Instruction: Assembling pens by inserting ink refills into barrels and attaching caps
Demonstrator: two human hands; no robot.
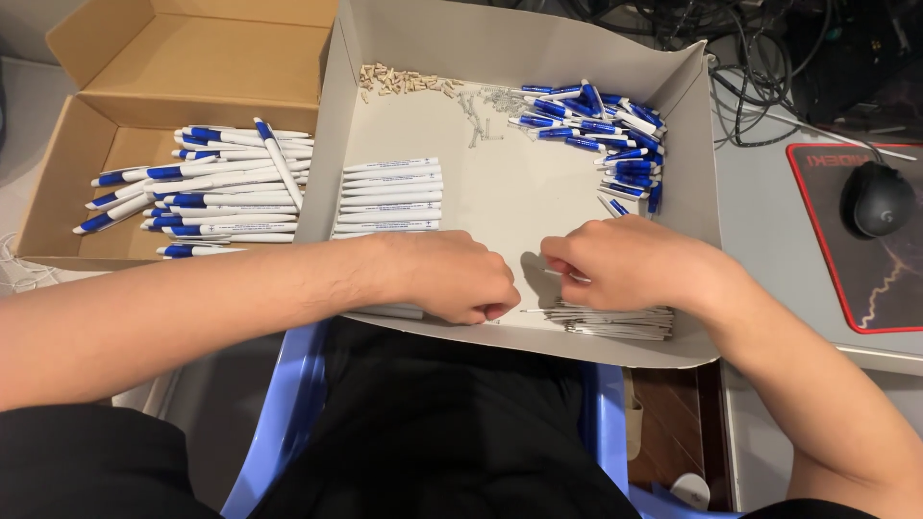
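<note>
Resting in the near part of a shallow white tray (692, 106), both hands work close together over its floor. The left hand (452, 279) lies knuckles up, its fingers curled under into a loose fist; whether they grip anything I cannot tell. The right hand (625, 261) sits just beside it, fingers pinched shut on a thin refill (556, 274) whose pale tip pokes out toward the left hand. Directly below the right hand lies a heap of refills (615, 322), touching the tray's near edge. Behind the left hand a neat row of white barrels (389, 197) lies side by side. In the far right corner is a pile of blue caps (601, 125), with small springs (481, 115) and tan tips (404, 82) scattered along the back. Left of the tray, a cardboard box (87, 125) holds finished pens (212, 192), blue and white. A mouse (877, 197) rests on a pad (894, 288) on the worktop (769, 221) to the right.
</note>
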